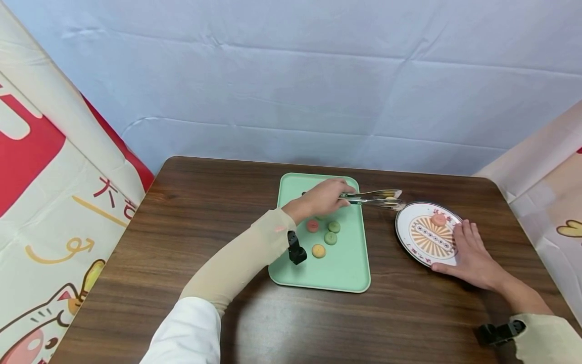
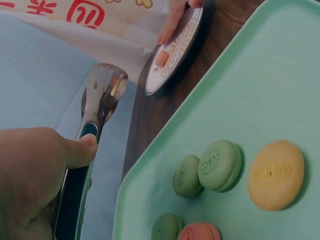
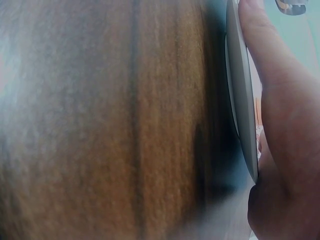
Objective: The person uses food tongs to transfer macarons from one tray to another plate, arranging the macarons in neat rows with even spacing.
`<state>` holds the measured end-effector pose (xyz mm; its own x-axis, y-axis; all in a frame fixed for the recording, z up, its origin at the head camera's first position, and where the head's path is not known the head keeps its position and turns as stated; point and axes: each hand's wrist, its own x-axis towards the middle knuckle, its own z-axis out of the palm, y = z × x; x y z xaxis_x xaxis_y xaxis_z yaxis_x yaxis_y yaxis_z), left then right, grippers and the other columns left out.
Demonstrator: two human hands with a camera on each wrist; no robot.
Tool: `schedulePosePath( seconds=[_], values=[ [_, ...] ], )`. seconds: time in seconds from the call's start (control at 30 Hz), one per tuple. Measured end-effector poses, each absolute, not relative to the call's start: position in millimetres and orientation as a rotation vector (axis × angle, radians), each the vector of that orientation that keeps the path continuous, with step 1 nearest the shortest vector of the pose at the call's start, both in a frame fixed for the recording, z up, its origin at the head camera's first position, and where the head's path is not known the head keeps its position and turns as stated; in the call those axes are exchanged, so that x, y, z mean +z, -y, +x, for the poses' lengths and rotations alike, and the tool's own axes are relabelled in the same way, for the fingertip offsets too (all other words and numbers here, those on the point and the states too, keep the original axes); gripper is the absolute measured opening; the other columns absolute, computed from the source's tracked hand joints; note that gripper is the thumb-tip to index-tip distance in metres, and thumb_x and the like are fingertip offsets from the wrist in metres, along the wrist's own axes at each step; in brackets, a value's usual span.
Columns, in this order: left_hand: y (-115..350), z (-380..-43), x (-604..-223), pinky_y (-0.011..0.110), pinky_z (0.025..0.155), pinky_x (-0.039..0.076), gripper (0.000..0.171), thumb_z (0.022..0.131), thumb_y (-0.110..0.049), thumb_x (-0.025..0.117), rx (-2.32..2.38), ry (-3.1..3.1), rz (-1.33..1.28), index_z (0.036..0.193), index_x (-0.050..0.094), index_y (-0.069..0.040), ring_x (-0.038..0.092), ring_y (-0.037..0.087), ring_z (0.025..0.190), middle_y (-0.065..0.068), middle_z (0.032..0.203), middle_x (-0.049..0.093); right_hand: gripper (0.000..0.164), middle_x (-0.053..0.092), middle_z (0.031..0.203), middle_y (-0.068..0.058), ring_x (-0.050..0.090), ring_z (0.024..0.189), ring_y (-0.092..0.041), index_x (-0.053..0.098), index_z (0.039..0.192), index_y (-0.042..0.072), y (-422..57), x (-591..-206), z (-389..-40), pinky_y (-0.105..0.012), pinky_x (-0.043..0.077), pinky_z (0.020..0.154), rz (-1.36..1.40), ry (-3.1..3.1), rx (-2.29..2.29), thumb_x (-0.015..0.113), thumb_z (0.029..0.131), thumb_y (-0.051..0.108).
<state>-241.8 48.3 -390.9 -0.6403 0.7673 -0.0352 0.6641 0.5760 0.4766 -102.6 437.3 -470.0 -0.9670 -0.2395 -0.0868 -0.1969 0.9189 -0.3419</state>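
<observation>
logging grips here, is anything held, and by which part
The left hand grips the tongs by their dark handle. The right hand rests on the plate rim; whether it grips cannot be told.

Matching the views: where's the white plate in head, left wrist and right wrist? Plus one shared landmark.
Head: white plate right of centre, seen from above.
Left wrist: plate near the top, just left of centre, tilted in the picture.
Right wrist: plate right of centre, nearly edge-on, cut off at the top.
Shared landmark: right hand at the plate's rim; top edge in left wrist, right side in right wrist.
</observation>
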Motion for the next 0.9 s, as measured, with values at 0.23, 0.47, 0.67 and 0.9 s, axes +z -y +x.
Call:
schedulePosePath(
  seconds=[0.23,0.47,0.67,0.9],
  values=[
    [-60,-242,-390,0.024,0.098,0.043,0.044,0.107,-0.023,0.057,0.627,-2.583,1.173,0.148,0.054,-0.01,0.055,0.016,0.124,0.006,0.145,0.053,0.131,-0.014,0.153,-0.049,-0.022,0.145,-0.055,-0.007,0.149,-0.024,-438,-470,-103,-0.05,-0.019,0.117,-0.329,-2.946,-0.506,0.079,0.084,0.051],
    [-71,-244,-392,0.025,0.092,0.044,0.044,0.106,-0.021,0.059,0.647,-2.566,1.175,0.148,0.054,-0.008,0.057,0.016,0.116,0.007,0.139,0.056,0.132,-0.013,0.152,-0.05,-0.022,0.144,-0.056,-0.007,0.149,-0.025,-438,-470,-103,-0.051,-0.018,0.117,-0.324,-2.948,-0.51,0.079,0.084,0.051],
    [-80,-245,-395,0.024,0.092,0.043,0.046,0.106,-0.024,0.057,0.604,-2.57,1.141,0.15,0.052,-0.011,0.056,0.014,0.112,0.005,0.137,0.056,0.132,-0.014,0.152,-0.05,-0.022,0.144,-0.056,-0.007,0.149,-0.024,-438,-471,-104,-0.052,-0.018,0.117,-0.325,-2.949,-0.513,0.079,0.083,0.051],
    [-93,-249,-396,0.021,0.098,0.042,0.045,0.107,-0.026,0.056,0.536,-2.582,1.152,0.15,0.053,-0.013,0.055,0.013,0.122,0.002,0.14,0.057,0.133,-0.014,0.152,-0.05,-0.022,0.145,-0.055,-0.007,0.149,-0.024,-440,-471,-107,-0.051,-0.018,0.118,-0.336,-2.957,-0.505,0.079,0.083,0.052]
  ],
)
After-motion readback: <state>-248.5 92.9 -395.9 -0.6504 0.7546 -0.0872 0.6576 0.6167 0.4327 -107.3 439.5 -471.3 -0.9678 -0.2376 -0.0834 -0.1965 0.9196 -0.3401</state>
